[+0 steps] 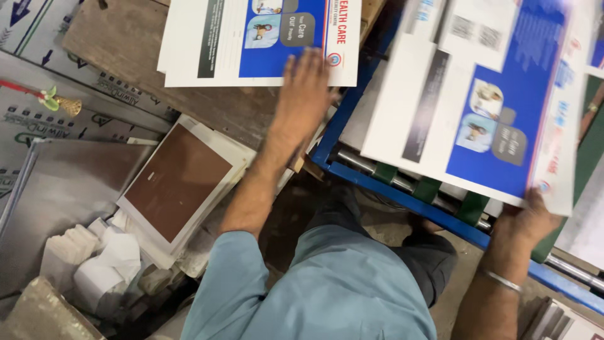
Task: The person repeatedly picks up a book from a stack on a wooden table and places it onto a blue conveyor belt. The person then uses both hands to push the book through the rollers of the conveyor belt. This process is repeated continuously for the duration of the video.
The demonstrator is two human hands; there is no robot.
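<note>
Left hand (306, 88) lies flat, fingers spread, palm down on the edge of the printed sheets (251, 41) stacked on the wooden board (126, 44); it presses on them and grips nothing. Right hand (525, 220) is curled around the lower edge of a loose sheet (478, 107), tilted up over the blue machine frame (402, 195); the thumb is hidden under the paper. Brown plate (176, 182) sits below-left of the left hand. To do it well: probably keep the stack pinned flat, support the lifted sheet so it doesn't buckle, and square corners.
</note>
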